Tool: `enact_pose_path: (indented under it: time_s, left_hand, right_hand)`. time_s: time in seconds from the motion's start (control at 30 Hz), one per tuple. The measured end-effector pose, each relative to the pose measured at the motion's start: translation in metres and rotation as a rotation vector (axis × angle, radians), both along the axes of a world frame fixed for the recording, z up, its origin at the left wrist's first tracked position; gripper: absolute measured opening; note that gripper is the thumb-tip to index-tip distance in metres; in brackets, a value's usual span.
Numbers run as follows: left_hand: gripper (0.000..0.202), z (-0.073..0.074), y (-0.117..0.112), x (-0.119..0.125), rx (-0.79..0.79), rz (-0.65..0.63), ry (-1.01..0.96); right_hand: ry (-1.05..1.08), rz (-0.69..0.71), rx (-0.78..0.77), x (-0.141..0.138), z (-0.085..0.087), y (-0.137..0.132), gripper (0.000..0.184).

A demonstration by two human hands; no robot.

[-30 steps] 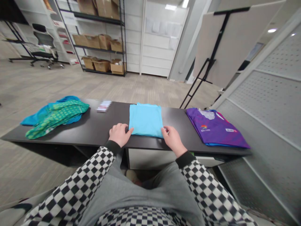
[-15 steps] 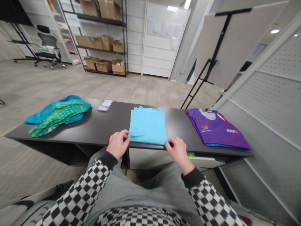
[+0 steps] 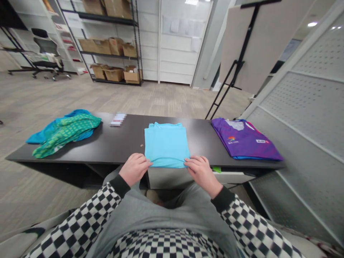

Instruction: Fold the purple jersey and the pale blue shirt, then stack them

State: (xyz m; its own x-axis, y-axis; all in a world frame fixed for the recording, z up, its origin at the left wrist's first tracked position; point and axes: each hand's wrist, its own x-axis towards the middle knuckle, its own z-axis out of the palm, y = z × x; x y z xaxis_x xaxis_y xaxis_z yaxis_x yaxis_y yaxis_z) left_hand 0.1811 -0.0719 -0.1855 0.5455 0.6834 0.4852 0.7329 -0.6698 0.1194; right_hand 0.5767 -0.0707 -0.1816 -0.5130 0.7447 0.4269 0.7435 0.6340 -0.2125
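- The left hand and the right hand are placed at the near corners of a light-blue folded cotton T-shirt, with neither hand clearly nearer to it.
- The fingers are curled onto its near hem; whether the cloth is grasped or only touched cannot be told.
- The T-shirt's long axis is directed straight ahead of the fingers, with the collar at the far end.
- The T-shirt is laid at the near edge of a dark flat surface.
- A folded purple printed jersey is placed to the right, and a crumpled green-and-blue garment to the left.
- Cardboard boxes are stored on black metal shelving in the distance.
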Motion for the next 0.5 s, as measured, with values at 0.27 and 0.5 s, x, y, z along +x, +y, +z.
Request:
enact_pose_path:
  time_s: [0.27, 0.5]
  left_hand:
    - [0.031, 0.09, -0.074, -0.017, -0.247, -0.334, -0.24]
    - [0.026, 0.175, -0.104, -0.026, -0.611, -0.573, -0.268]
  right_hand:
    - [0.233, 0.251, -0.352, 0.024, 0.103, -0.074, 0.02]
    - [0.224, 0.46, -0.73, 0.033, 0.187, -0.113, 0.015]
